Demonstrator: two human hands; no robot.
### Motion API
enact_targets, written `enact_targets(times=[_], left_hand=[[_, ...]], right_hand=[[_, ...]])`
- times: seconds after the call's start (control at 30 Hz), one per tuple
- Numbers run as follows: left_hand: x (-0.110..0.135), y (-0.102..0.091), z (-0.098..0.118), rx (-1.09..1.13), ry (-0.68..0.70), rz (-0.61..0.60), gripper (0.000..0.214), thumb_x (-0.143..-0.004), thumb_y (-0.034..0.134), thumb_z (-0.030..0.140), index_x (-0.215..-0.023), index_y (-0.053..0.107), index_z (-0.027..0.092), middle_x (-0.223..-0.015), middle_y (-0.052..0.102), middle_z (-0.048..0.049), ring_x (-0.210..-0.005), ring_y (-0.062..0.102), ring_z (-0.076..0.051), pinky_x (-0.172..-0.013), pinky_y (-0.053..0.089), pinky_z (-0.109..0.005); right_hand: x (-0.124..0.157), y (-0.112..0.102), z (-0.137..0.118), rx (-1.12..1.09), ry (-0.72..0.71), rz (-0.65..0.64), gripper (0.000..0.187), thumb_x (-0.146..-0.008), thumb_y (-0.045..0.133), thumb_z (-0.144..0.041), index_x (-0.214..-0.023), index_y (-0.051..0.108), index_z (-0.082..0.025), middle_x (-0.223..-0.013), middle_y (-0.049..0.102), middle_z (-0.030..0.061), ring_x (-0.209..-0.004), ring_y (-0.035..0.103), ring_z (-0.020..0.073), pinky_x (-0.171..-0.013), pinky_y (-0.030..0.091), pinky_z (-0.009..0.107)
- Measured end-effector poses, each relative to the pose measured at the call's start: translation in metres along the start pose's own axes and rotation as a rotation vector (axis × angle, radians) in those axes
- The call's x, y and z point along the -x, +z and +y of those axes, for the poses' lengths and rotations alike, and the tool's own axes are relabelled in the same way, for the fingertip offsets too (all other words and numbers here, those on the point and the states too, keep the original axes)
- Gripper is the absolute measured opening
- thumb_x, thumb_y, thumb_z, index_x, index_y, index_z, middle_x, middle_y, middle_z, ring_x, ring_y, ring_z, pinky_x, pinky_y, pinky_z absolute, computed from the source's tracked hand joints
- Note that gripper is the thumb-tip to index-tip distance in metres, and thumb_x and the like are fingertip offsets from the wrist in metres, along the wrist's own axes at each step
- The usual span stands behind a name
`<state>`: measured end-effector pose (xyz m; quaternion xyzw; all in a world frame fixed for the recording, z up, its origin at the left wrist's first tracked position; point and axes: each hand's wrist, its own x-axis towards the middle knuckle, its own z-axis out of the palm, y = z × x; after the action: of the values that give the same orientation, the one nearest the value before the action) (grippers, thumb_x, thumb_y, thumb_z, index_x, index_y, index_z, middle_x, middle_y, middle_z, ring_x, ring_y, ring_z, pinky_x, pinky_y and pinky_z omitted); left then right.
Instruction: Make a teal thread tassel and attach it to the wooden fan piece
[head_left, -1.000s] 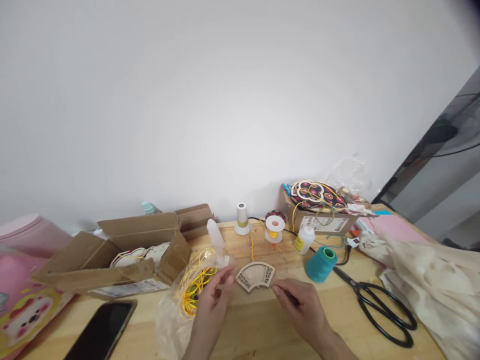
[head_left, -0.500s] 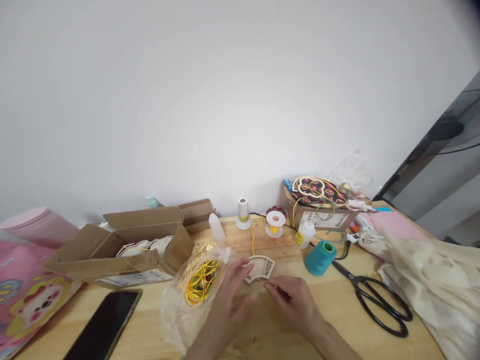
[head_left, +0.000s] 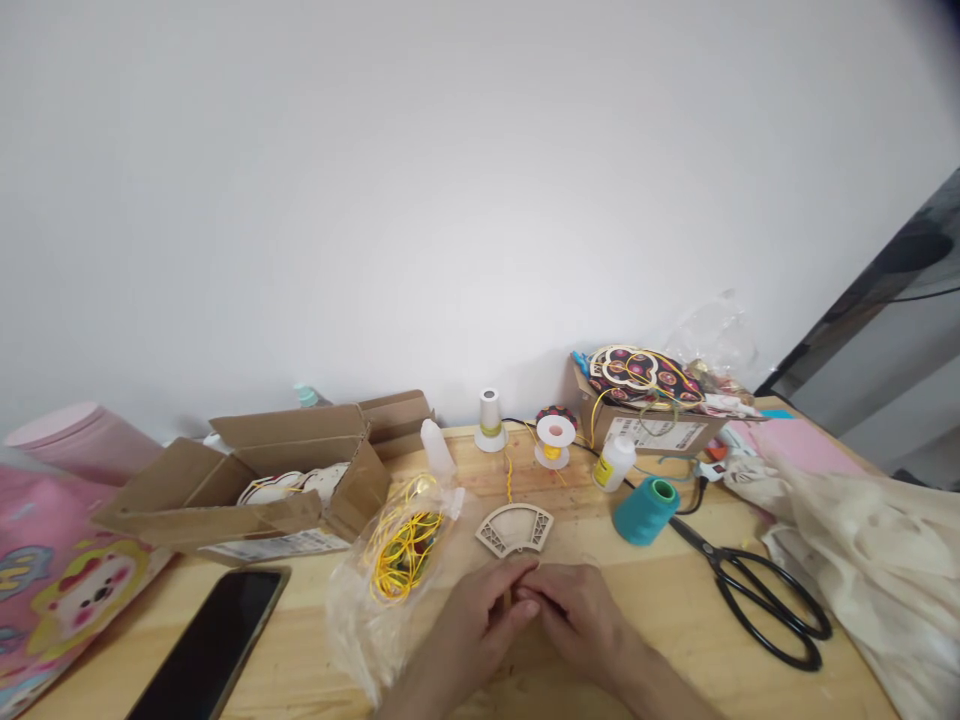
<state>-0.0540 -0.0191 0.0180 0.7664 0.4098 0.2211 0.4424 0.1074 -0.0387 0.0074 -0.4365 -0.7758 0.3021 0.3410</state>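
A fan-shaped wooden frame (head_left: 514, 528) with lattice ends lies flat on the table, a yellow cord running from its top edge. Just in front of it my left hand (head_left: 480, 615) and my right hand (head_left: 581, 612) meet at the fingertips. Both have curled, closed fingers; whatever is pinched between them is hidden or too small to make out. Left of my left hand rests a clear plastic bag (head_left: 360, 620) with yellow cords (head_left: 405, 560) inside. A teal thread cone (head_left: 645, 510) stands beyond my right hand.
Black-handled scissors (head_left: 757, 590) and cream cloth (head_left: 877, 560) lie at right. A phone (head_left: 210, 640) and an open cardboard box (head_left: 285, 525) are at left. White bottle (head_left: 613, 463), cord spool (head_left: 555, 432), thread cone (head_left: 490, 420) and a filled box (head_left: 645, 425) stand near the wall.
My left hand has moved from beside the wooden frame down and right to join my right hand. Its fingers have closed, and the frame now shows fully.
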Motion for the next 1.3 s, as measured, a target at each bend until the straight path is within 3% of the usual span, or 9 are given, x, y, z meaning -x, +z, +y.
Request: enact_targets(times=[0.17, 0.3, 0.43, 0.63, 0.83, 1.3], left_hand=[[-0.001, 0.001, 0.003, 0.049, -0.04, -0.034, 0.036, -0.08, 0.042, 0.039, -0.105, 0.058, 0.018, -0.075, 0.063, -0.0016, -0.07, 0.053, -0.013, -0.065, 0.041, -0.02], [0.001, 0.003, -0.001, -0.013, -0.098, 0.002, 0.039, -0.078, 0.044, 0.042, -0.102, 0.06, 0.016, -0.061, 0.056, 0.0009, -0.053, 0.041, -0.008, -0.049, 0.032, -0.018], [0.001, 0.003, -0.003, -0.037, -0.111, 0.012, 0.04, -0.078, 0.043, 0.044, -0.1, 0.061, 0.015, -0.048, 0.044, 0.0041, -0.046, 0.034, -0.007, -0.045, 0.026, -0.018], [0.0, 0.003, -0.003, 0.002, -0.052, 0.049, 0.034, -0.083, 0.037, 0.036, -0.094, 0.065, 0.02, -0.068, 0.063, -0.001, -0.064, 0.053, -0.011, -0.059, 0.039, -0.018], [0.0, 0.005, -0.005, -0.041, -0.021, 0.087, 0.034, -0.082, 0.038, 0.037, -0.083, 0.068, 0.019, -0.066, 0.065, -0.001, -0.061, 0.054, -0.011, -0.054, 0.04, -0.017], [0.0, 0.005, -0.004, -0.009, -0.036, 0.094, 0.038, -0.08, 0.038, 0.041, -0.073, 0.067, 0.018, -0.061, 0.063, -0.001, -0.058, 0.052, -0.011, -0.051, 0.037, -0.017]], right_hand=[[0.0, 0.0, -0.002, -0.008, -0.017, -0.017, 0.016, -0.081, 0.041, -0.013, -0.077, 0.055, -0.02, -0.071, 0.061, -0.0024, -0.063, 0.055, 0.0068, -0.058, 0.036, 0.014], [0.001, 0.001, 0.0, 0.036, -0.065, -0.001, 0.015, -0.081, 0.042, -0.015, -0.077, 0.055, -0.02, -0.067, 0.06, -0.003, -0.058, 0.053, 0.0064, -0.056, 0.034, 0.015], [0.002, 0.001, 0.001, 0.117, -0.074, 0.064, 0.014, -0.08, 0.043, -0.016, -0.072, 0.055, -0.018, -0.06, 0.057, -0.0023, -0.053, 0.049, 0.0069, -0.052, 0.032, 0.017], [0.002, -0.008, -0.001, 0.197, 0.035, 0.192, 0.02, -0.08, 0.042, -0.019, -0.067, 0.057, -0.017, -0.051, 0.052, -0.0022, -0.045, 0.042, 0.0062, -0.046, 0.028, 0.017], [0.001, -0.014, 0.0, 0.241, 0.071, 0.332, 0.021, -0.074, 0.043, -0.016, -0.056, 0.053, -0.014, -0.046, 0.044, -0.0027, -0.042, 0.038, 0.0056, -0.042, 0.027, 0.017], [0.002, -0.015, -0.002, 0.231, 0.037, 0.374, 0.021, -0.074, 0.043, -0.016, -0.054, 0.05, -0.015, -0.045, 0.041, -0.0034, -0.041, 0.037, 0.0054, -0.042, 0.027, 0.016]])
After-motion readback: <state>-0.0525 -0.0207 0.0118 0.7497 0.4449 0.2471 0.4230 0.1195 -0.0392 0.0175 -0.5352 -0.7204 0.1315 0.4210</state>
